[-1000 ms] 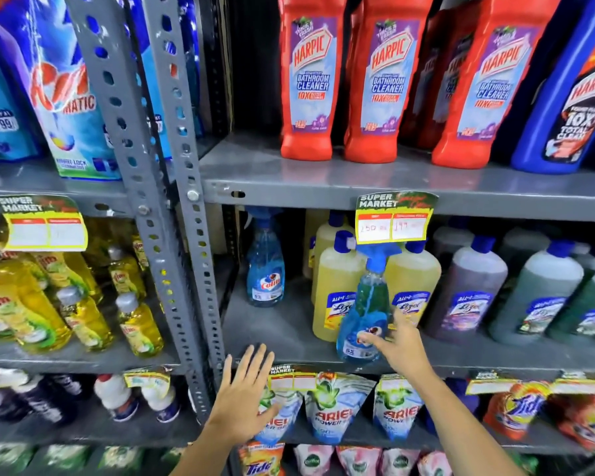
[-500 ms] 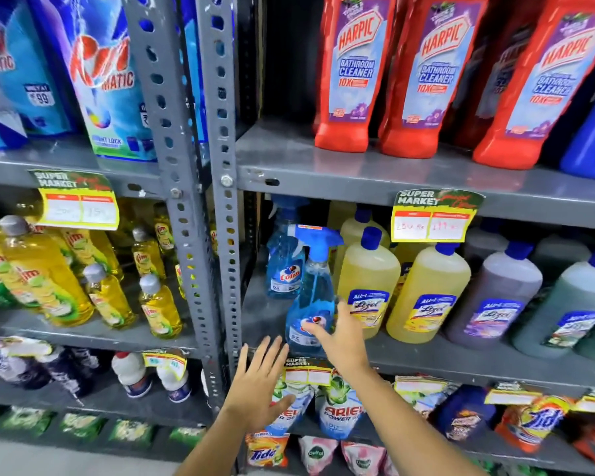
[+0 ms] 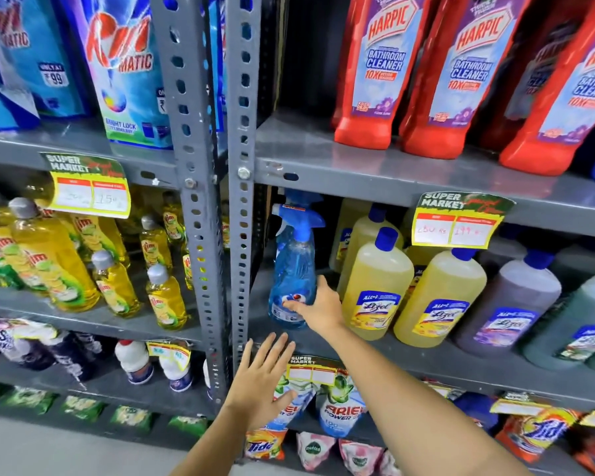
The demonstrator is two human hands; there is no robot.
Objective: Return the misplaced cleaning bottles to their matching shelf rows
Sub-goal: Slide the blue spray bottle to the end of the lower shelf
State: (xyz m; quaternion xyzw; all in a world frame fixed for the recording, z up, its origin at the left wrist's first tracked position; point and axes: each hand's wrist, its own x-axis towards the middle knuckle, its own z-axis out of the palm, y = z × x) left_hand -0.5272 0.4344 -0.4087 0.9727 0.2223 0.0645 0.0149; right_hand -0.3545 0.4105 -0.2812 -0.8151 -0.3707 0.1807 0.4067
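Note:
A blue spray bottle [image 3: 294,269] of glass cleaner stands upright at the left end of the middle shelf [image 3: 426,359], in front of a second blue spray bottle [image 3: 299,197] whose trigger head shows behind it. My right hand [image 3: 318,309] grips the front bottle low on its label, thumb across the front. My left hand [image 3: 263,383] hovers open, fingers spread, just below the shelf edge, touching nothing. Yellow Lizol bottles [image 3: 375,286] stand right beside my right hand.
Grey perforated uprights [image 3: 217,201] border the spray bottles on the left. Red Harpic bottles [image 3: 375,70] fill the shelf above. Purple and green Lizol bottles [image 3: 509,304] line the right. Yellow Vim bottles [image 3: 117,286] stand in the left bay. Detergent pouches [image 3: 337,413] hang below.
My right hand has carried the blue spray bottle leftward along the middle shelf, from among the yellow bottles to the left end before the other spray bottle. My left hand stayed open below.

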